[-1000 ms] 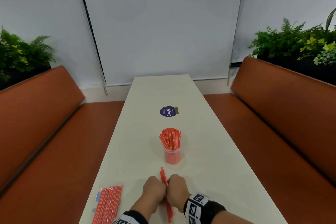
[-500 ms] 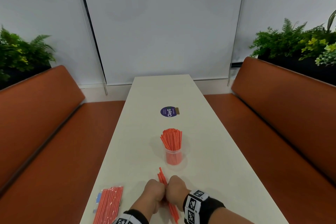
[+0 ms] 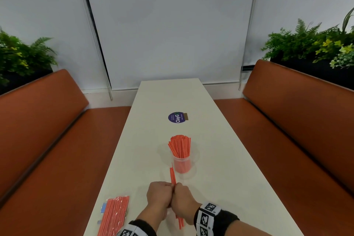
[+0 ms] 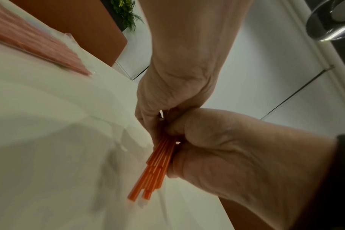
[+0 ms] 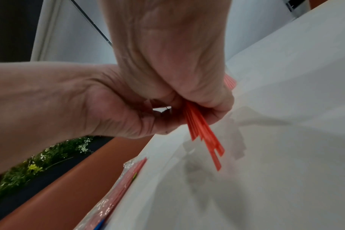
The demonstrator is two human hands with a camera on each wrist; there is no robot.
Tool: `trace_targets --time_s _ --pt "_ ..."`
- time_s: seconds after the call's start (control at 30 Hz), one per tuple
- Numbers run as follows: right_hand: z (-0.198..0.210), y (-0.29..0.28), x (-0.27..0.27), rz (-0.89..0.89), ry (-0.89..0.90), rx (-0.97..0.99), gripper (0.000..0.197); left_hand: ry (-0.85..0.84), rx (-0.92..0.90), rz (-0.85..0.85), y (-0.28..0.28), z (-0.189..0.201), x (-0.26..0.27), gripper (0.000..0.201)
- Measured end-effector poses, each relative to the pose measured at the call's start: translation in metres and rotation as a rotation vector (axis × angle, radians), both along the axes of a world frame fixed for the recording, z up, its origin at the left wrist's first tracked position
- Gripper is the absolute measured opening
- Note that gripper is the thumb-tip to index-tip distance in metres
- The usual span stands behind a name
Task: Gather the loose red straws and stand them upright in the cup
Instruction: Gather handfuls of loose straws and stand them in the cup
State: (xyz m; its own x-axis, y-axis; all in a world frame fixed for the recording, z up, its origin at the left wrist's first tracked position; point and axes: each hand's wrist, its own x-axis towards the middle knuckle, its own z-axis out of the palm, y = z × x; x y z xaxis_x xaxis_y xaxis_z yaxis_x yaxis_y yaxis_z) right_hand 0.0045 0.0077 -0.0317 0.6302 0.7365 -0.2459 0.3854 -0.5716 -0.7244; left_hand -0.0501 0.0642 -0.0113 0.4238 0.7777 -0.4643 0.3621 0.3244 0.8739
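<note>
hands: left hand [image 3: 160,194] and right hand [image 3: 182,199] are pressed knuckle to knuckle, both curled tight round the same small bundle of loose straws [image 3: 173,177]. Looks like two fists so the thin slippery sticks can't fan out.

bundle: it pokes out past the fists on both sides. The far ends point toward the cup, the near ends stick out back toward the wrists. On the right wrist view the near ends [image 5: 205,137] are staggered, so I'd guess the squeezing is about evening them up before they go in.

height: the near tips hang just above the table [image 3: 239,178], not resting on it as far as I can tell.

cup: the clear cup [image 3: 182,165] stands just beyond the far tips, already packed with upright red straws [image 3: 180,145]. Being that close, it's only a short lift and tilt to drop these in.

pack: the wrapped pack of straws [image 3: 114,214] lies flat, off to the outside of the left fist, untouched.

vs half a second ago: the far ends were splayed and leaning left, now they're tighter and pointing straighter at the cup. Fists haven't really gone anywhere.
</note>
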Motion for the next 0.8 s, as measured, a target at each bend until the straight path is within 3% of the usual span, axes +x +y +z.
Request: trace_targets --time_s 0.2,0.33,0.47,0.63,0.8 --pt "-0.003 -0.001 0.006 -0.073 0.122 0.206 0.017 -0.187 -0.061 0.069 -0.007 0.016 0.004 0.011" --pt "0.009 0.000 0.017 -0.036 0.073 0.325 0.015 -0.286 -0.050 0.109 -0.012 0.022 0.009 0.008" --pt "0.041 0.006 0.042 -0.026 -0.048 0.468 0.013 -0.154 0.050 0.058 -0.012 0.011 0.013 0.014" --pt "0.093 0.021 0.075 -0.038 -0.068 0.665 0.011 0.080 0.208 -0.197 -0.009 -0.008 0.007 0.020" --pt "0.084 0.038 0.097 -0.077 -0.058 0.685 0.010 0.271 0.396 -0.354 -0.005 -0.022 -0.003 0.023"
